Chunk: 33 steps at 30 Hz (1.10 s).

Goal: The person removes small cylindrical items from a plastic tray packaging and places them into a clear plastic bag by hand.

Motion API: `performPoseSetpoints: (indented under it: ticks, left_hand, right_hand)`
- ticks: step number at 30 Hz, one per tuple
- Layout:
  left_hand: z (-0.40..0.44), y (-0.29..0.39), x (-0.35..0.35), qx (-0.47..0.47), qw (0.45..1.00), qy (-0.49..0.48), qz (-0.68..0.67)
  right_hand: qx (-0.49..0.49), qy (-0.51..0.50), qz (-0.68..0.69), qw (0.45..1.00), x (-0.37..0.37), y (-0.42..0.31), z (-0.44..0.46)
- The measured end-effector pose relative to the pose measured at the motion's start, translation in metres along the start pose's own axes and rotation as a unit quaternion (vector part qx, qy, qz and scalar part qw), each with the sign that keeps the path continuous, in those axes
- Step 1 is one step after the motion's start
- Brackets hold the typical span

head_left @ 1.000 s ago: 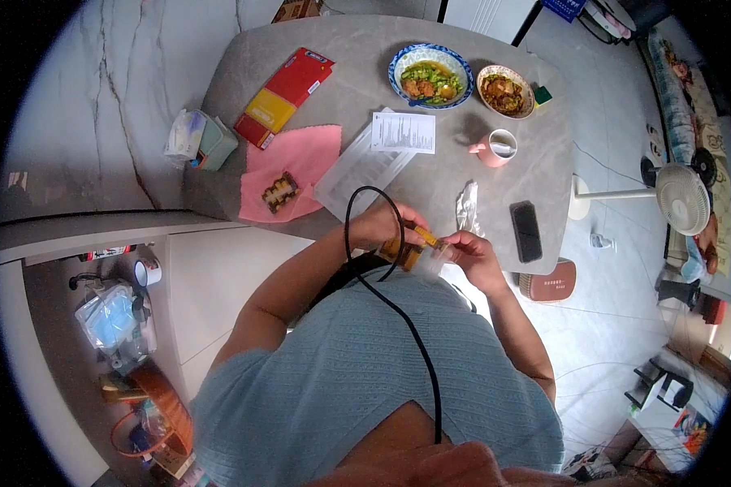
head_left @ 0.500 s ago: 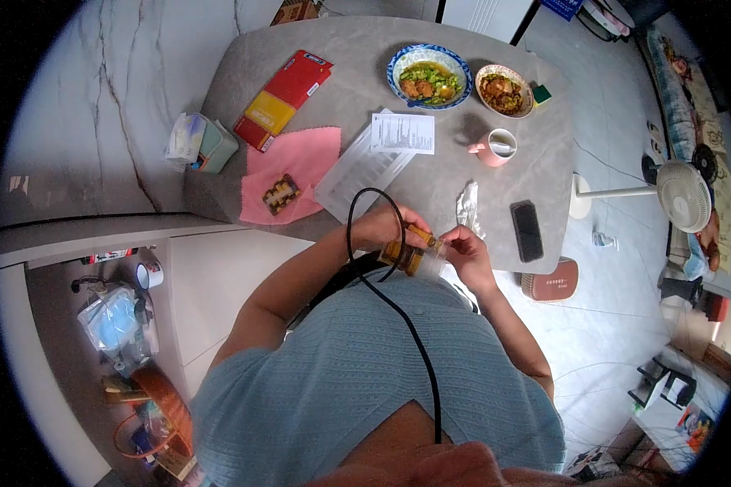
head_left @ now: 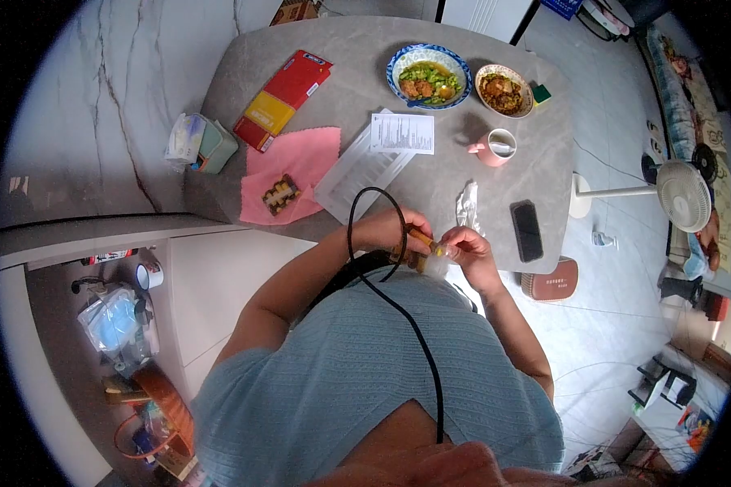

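Fingers of my left hand (head_left: 391, 229) are wrapped round a yellow-brown package (head_left: 415, 252) with clear plastic, just off the table's front edge. My right hand (head_left: 469, 247) pinches the package's right end, where the clear plastic is. A black cable (head_left: 406, 315) loops in front of my left wrist. Left of my hands a small brown-and-yellow pack (head_left: 281, 195) lies on a pink cloth (head_left: 309, 155). Beyond them are a translucent tray (head_left: 354, 184) and a printed sheet (head_left: 403, 133) partly over it. Crumpled white wrapping (head_left: 468, 209) lies just past my right hand.
On the grey table (head_left: 341, 65) are a red-and-yellow box (head_left: 284, 99), a blue-rimmed bowl (head_left: 429, 76) and a smaller bowl (head_left: 504, 90) of food, a pink mug (head_left: 494, 148) and a phone (head_left: 526, 231). A fan (head_left: 683, 197) stands at the right.
The package has tilted slightly between my hands, and less of its clear plastic end shows. My right hand has shifted a little. Both hands keep their hold.
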State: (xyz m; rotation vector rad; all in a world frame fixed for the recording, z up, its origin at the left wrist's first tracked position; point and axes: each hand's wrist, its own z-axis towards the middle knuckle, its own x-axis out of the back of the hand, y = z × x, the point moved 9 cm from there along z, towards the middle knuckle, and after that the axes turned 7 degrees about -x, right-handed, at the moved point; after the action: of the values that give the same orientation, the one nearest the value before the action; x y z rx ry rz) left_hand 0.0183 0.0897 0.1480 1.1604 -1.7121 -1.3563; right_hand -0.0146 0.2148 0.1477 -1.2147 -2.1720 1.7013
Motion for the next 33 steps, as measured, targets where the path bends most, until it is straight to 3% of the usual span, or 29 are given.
performPoseSetpoints:
  ticks: [5, 11, 14, 19, 22, 25, 27, 30, 33]
  left_hand:
    - [0.001, 0.012, -0.01, -0.029, 0.994, -0.025, 0.102]
    - [0.002, 0.014, -0.01, -0.077, 0.995, 0.034, 0.044]
    - [0.002, 0.016, -0.009, -0.096, 0.995, 0.032, 0.013]
    - [0.008, 0.0, -0.012, -0.035, 0.999, -0.003, -0.001]
    - [0.009, -0.005, -0.014, -0.056, 0.998, -0.028, -0.016]
    - [0.006, 0.006, -0.013, -0.067, 0.996, 0.01, -0.061]
    - [0.005, 0.001, -0.011, -0.05, 0.996, 0.023, -0.072]
    - [0.001, -0.009, -0.007, -0.024, 0.997, 0.023, -0.075]
    - [0.002, -0.024, -0.005, -0.018, 0.995, 0.031, -0.098]
  right_hand:
    - [0.075, 0.03, -0.053, 0.995, -0.005, -0.014, 0.0]
    - [0.128, 0.064, -0.12, 0.982, -0.013, -0.028, 0.002]
    - [0.156, 0.053, -0.171, 0.971, -0.017, -0.04, 0.001]
    - [0.154, 0.032, -0.158, 0.975, -0.024, -0.044, -0.001]
    - [0.174, 0.025, -0.242, 0.954, -0.033, -0.048, -0.004]
    - [0.135, 0.046, -0.192, 0.971, -0.019, -0.032, 0.002]
    - [0.079, 0.087, -0.01, 0.993, 0.004, -0.02, 0.006]
    - [0.067, 0.149, -0.007, 0.987, 0.018, -0.025, 0.007]
    - [0.008, 0.146, 0.027, 0.989, 0.026, -0.023, 0.009]
